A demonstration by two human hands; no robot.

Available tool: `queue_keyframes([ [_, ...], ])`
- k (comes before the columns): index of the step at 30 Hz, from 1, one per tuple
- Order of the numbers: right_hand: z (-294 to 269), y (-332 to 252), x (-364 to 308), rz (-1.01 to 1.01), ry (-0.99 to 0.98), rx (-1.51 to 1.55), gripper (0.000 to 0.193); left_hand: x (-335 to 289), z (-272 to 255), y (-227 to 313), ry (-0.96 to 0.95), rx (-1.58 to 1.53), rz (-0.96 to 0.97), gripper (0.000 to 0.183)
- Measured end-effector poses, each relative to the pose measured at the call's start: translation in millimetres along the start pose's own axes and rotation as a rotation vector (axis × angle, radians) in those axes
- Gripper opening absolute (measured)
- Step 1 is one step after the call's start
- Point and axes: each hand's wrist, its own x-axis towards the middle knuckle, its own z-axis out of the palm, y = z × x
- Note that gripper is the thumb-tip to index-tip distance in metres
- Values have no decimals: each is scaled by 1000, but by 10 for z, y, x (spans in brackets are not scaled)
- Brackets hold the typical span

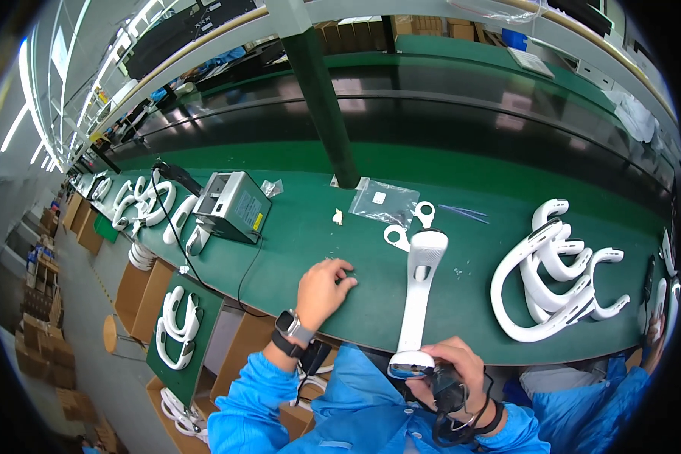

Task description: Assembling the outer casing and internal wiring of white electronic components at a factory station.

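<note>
My left hand (325,291) hovers over or rests on the green table near its front edge, fingers loosely bent, with a gap between thumb and index finger and nothing visible in it. A long white plastic part (416,303) with broad rounded ends reaches from the table to my lap. At its near end, my right hand (461,359) is closed round a rounded black tool (450,391) with a cord, fingertips against the white end. The tool's exact kind and its tip are hidden. Beyond the part's far end lie white-handled scissors (398,237), partly covered by it.
Curved white parts (545,284) are piled at the right, others (147,200) at the far left. A grey metal box (234,206) with a cable, a clear bag (384,203) and dark tweezers (464,213) lie on the table. Another person's hand (653,333) is at far right.
</note>
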Motion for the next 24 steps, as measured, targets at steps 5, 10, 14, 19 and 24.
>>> queue_keyframes([
  [5,89,57,-115,-34,53,7,47,119,121,8,-8,120,-65,22],
  [10,60,20,-117,-20,27,29,48,97,154,35,59,159,-95,19],
  [14,58,34,-115,-24,42,37,50,95,161,33,89,213,23,18],
  [19,48,32,-111,-5,26,43,50,57,219,4,189,277,186,17],
  [24,74,26,-96,-15,38,37,50,-89,239,456,177,-134,87,13],
])
